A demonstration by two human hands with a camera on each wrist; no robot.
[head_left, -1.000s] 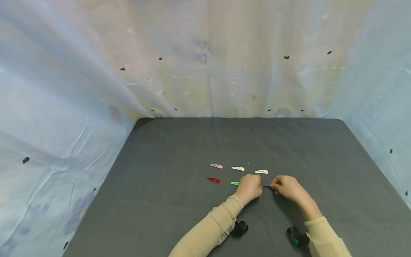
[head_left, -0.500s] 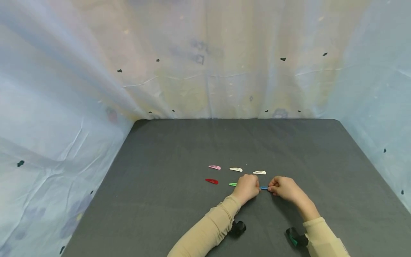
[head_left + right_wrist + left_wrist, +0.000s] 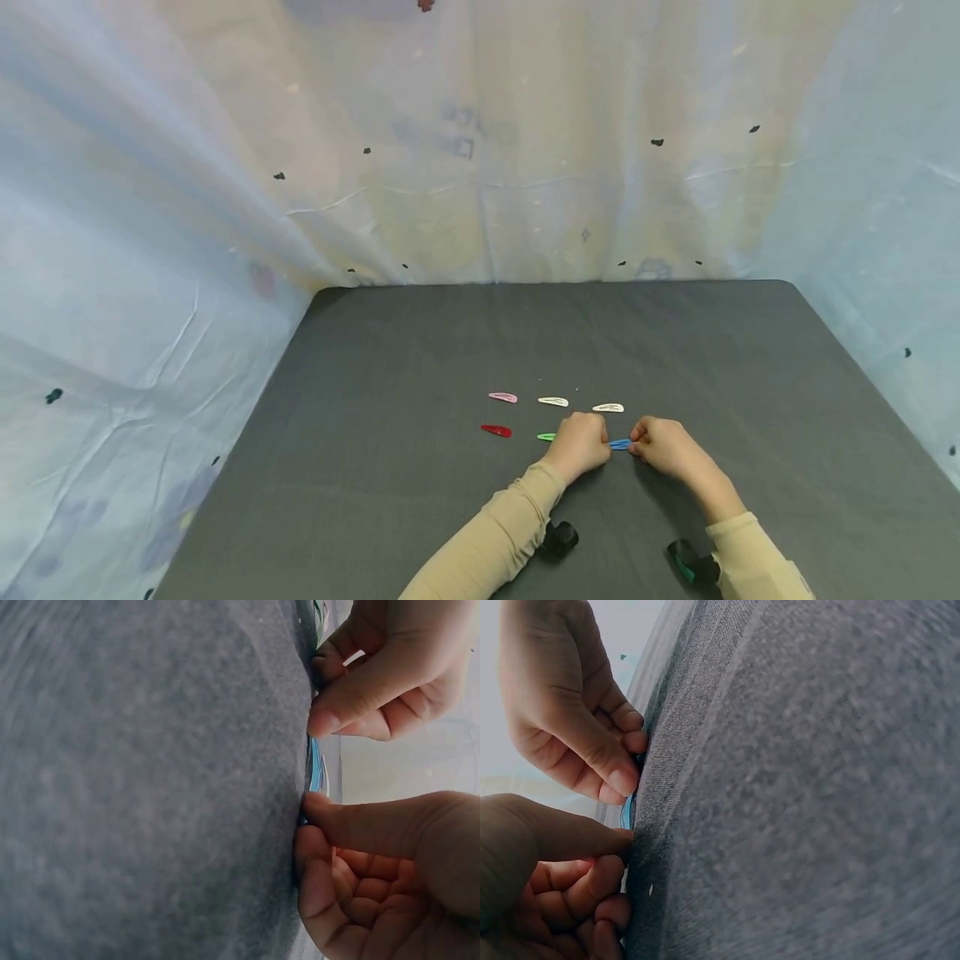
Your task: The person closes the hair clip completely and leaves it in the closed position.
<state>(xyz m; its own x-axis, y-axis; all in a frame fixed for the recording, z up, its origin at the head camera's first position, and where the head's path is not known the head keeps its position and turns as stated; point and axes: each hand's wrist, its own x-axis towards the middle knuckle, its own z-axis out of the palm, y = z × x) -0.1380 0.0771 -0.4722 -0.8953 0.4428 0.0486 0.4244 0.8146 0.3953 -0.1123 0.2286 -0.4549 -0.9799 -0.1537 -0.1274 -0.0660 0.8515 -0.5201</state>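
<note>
A blue snap hair clip [image 3: 620, 445] lies low over the dark table, stretched between two hands. My left hand [image 3: 579, 445] pinches its left end with thumb and fingers, while my right hand [image 3: 666, 447] pinches the right end. Only the middle of the clip shows; its ends are hidden by the fingertips. Both wrist views show the fingertips right at the cloth. Partly covered by the left hand is a green hair clip [image 3: 546, 437]. Left of that lies a red hair clip [image 3: 496, 431].
Behind the hands, a pink hair clip [image 3: 503, 397], a white hair clip [image 3: 553, 402] and another white hair clip [image 3: 608, 407] form a row. The table [image 3: 375, 367] has a dark grey cloth. Pale sheeting [image 3: 525, 208] hangs along its back and sides.
The blue clip has turned from a thin edge-on line to showing its flat face. Both hands stay at its ends; the head view has shifted slightly.
</note>
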